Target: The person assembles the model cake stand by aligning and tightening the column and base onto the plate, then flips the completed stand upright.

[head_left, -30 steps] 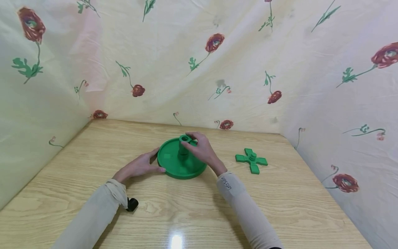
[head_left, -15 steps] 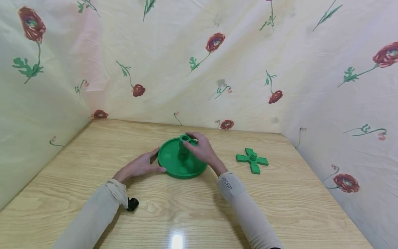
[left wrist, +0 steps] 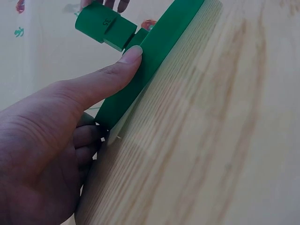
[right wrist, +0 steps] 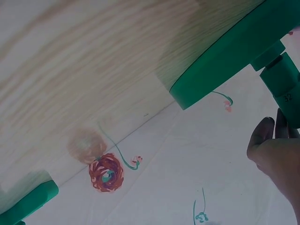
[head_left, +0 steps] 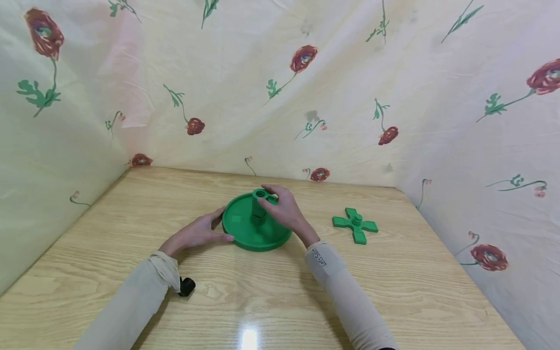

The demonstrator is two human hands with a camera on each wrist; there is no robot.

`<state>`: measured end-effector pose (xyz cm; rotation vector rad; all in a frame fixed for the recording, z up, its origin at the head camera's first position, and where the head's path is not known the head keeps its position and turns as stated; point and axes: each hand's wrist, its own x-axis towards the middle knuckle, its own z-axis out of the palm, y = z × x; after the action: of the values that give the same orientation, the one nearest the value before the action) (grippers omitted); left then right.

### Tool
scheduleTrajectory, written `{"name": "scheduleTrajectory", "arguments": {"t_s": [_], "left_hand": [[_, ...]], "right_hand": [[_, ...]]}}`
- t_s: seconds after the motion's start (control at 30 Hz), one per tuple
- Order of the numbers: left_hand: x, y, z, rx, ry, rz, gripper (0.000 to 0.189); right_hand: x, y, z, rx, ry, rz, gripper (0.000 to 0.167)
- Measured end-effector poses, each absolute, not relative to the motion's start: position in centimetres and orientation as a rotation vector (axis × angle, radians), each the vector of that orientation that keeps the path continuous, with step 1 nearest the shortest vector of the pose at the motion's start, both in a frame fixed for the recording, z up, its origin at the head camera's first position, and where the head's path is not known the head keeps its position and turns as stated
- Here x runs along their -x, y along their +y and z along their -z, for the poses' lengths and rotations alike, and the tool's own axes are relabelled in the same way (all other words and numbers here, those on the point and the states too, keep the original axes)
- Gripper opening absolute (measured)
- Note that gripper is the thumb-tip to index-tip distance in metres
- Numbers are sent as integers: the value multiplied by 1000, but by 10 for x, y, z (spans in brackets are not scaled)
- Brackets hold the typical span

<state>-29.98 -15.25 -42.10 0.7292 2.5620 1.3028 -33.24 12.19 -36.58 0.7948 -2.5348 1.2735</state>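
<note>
A round green tray (head_left: 245,236) with a raised rim lies on the wooden table. My left hand (head_left: 199,236) grips its left edge, thumb (left wrist: 130,56) on the near rim and fingers around the far side. At the tray's centre an upright green hollow tube (head_left: 259,206) stands over a short stub (right wrist: 268,55); a narrow gap shows between them in both wrist views. My right hand (head_left: 284,209) holds the tube near its top between thumb and fingers. Raised numbers mark the tube (left wrist: 105,23) on its side. A green cross-shaped piece (head_left: 356,225) with a threaded knob lies to the right.
The light wooden table (head_left: 262,301) carries everything. A flowered cloth (head_left: 245,97) rises behind it and along both sides. A small black object (head_left: 187,287) sits at my left cuff.
Both hands keep their places on the tray and the tube. The head view has shifted very slightly.
</note>
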Motion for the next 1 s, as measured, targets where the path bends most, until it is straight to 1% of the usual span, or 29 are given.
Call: {"name": "scheduleTrajectory", "arguments": {"t_s": [0.1,0.33,0.7,1.0], "left_hand": [[299,-152,420,-728,2563,-1299,106],[298,-153,420,-730,2570,-1294,106],[297,-152,420,-714,2572,-1292,106],[298,-152,420,-712,2576,-1284,106]], "right_hand": [[332,121,366,-789,-2529,-1267,43],[329,121,364,-739,-2555,-1225,47],[332,122,366,-807,-2552,-1220,44],[330,121,366,-755,-2579,-1179,49]]}}
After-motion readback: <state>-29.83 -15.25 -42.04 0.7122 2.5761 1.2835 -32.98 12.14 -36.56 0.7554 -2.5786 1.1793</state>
